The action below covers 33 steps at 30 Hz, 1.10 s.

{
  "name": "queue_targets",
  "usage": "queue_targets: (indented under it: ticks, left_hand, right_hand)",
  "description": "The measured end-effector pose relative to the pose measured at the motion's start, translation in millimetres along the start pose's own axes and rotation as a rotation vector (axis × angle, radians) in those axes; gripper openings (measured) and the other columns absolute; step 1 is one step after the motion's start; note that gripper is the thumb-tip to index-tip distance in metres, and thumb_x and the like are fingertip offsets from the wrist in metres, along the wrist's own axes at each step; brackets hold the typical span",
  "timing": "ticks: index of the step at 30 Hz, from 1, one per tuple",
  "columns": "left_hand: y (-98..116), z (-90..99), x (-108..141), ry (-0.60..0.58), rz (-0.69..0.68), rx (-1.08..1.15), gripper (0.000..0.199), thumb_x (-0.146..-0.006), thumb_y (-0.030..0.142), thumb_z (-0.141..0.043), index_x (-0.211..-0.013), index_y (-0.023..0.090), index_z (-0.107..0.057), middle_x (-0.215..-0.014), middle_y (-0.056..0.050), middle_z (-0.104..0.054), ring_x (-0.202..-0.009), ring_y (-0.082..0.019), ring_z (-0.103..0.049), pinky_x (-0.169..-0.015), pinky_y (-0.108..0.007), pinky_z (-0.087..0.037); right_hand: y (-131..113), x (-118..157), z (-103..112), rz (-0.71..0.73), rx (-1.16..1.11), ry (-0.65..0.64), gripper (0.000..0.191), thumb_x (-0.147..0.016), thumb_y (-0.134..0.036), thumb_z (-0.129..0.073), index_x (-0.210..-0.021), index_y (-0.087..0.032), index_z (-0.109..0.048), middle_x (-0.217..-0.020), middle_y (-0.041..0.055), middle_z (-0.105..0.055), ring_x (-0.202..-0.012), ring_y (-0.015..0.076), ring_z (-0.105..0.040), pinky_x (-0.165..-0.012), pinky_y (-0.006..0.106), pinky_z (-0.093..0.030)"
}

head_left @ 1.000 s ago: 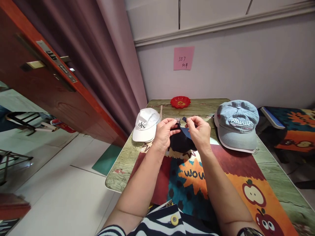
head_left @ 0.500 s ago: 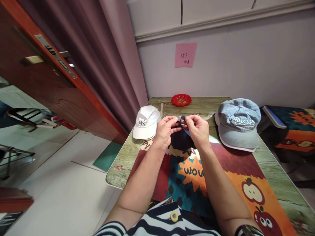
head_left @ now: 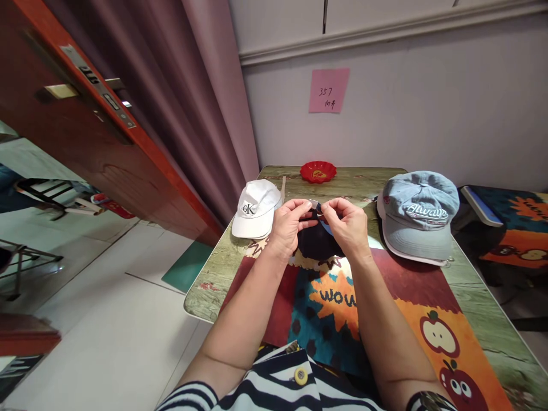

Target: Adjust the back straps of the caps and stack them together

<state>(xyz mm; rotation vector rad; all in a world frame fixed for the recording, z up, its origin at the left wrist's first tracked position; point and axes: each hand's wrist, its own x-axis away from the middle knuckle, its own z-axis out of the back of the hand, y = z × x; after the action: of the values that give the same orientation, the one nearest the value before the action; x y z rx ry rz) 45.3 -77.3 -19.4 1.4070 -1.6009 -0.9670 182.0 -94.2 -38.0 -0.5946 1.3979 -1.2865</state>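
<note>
A dark navy cap rests on the colourful mat between my hands, with a light blue patch showing near its opening. My left hand pinches the cap's dark strap at its left side, beside what looks like a small metal buckle. From the right, my right hand grips the same strap between thumb and fingers. Fingers hide part of the strap, so how it runs through the buckle is unclear. A white cap lies left of my hands. Stacked light blue caps stand to the right.
A red scalloped dish sits at the table's back edge. The printed mat covers the middle of the wooden-patterned table. A pink note is stuck on the wall. An open door stands at left.
My hands stay at the strap with small finger movements; my right fingers have shifted slightly at the buckle. The camera view has moved a little.
</note>
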Motion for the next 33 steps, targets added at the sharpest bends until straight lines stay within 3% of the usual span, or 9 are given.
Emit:
queue_targets:
  ticks: [7,14,16,18,20,27,33]
  left_hand:
    - [-2.8,4.5,2.5,-0.016,0.021,-0.029,0.032,-0.062,0.031,-0.090,-0.084,0.013,-0.074,-0.084,-0.005,-0.070,-0.075,-0.014,-0.064,-0.066,-0.028,-0.058]
    - [-4.0,12.2,3.7,-0.036,0.023,-0.070,0.032,-0.062,0.031,-0.090,-0.082,0.011,-0.076,-0.083,-0.007,-0.072,-0.075,-0.015,-0.066,-0.065,-0.028,-0.058]
    - [-0.9,15.6,3.0,-0.012,0.023,-0.081,0.030,-0.063,0.029,-0.089,-0.081,0.011,-0.075,-0.082,-0.007,-0.071,-0.074,-0.015,-0.066,-0.064,-0.027,-0.057]
    - [3.0,18.5,2.4,0.009,0.033,-0.089,0.027,-0.064,0.026,-0.089,-0.079,0.011,-0.074,-0.079,-0.006,-0.070,-0.073,-0.015,-0.066,-0.065,-0.027,-0.057]
    - [6.5,20.0,2.4,0.007,0.057,-0.088,0.025,-0.065,0.023,-0.089,-0.079,0.011,-0.072,-0.078,-0.005,-0.069,-0.072,-0.014,-0.066,-0.068,-0.028,-0.057]
    - [8.4,18.1,5.2,-0.032,0.117,-0.070,0.023,-0.065,0.019,-0.086,-0.081,0.013,-0.071,-0.080,-0.002,-0.070,-0.071,-0.011,-0.065,-0.072,-0.027,-0.056]
    - [6.8,21.0,3.0,-0.078,0.094,-0.083,0.026,-0.067,0.028,-0.087,-0.081,0.015,-0.069,-0.083,-0.002,-0.068,-0.077,-0.013,-0.067,-0.073,-0.027,-0.054]
  right_hand:
    - [0.0,-0.5,8.0,0.002,0.105,-0.095,0.030,-0.086,-0.047,-0.065,-0.077,-0.019,-0.072,-0.069,0.0029,-0.073,-0.063,0.0186,-0.068,-0.063,0.028,-0.050]
    - [-0.7,2.3,5.1,0.026,0.175,-0.053,0.033,-0.086,-0.052,-0.067,-0.081,-0.021,-0.077,-0.074,0.0061,-0.077,-0.067,0.0215,-0.070,-0.063,0.030,-0.051]
    - [-1.6,1.4,9.1,0.064,0.182,-0.104,0.035,-0.082,-0.053,-0.072,-0.096,-0.022,-0.077,-0.077,0.0048,-0.077,-0.067,0.0203,-0.069,-0.065,0.030,-0.050]
    - [-1.5,-0.1,13.9,0.107,0.179,-0.190,0.050,-0.077,-0.051,-0.078,-0.118,-0.023,-0.072,-0.081,0.0031,-0.077,-0.066,0.0184,-0.065,-0.064,0.029,-0.049]
    - [-0.9,-1.3,16.8,0.149,0.186,-0.249,0.057,-0.075,-0.047,-0.080,-0.127,-0.024,-0.068,-0.086,0.0022,-0.077,-0.063,0.0165,-0.062,-0.063,0.029,-0.049]
    - [-1.3,1.9,4.2,0.328,0.216,-0.188,0.031,-0.082,-0.035,-0.075,-0.111,-0.026,-0.076,-0.101,0.0053,-0.078,-0.086,0.0219,-0.071,-0.080,0.033,-0.053]
    - [1.3,0.8,2.6,0.345,0.306,-0.127,0.017,-0.086,-0.033,-0.070,-0.099,-0.025,-0.078,-0.092,0.0046,-0.077,-0.080,0.0209,-0.069,-0.074,0.032,-0.051]
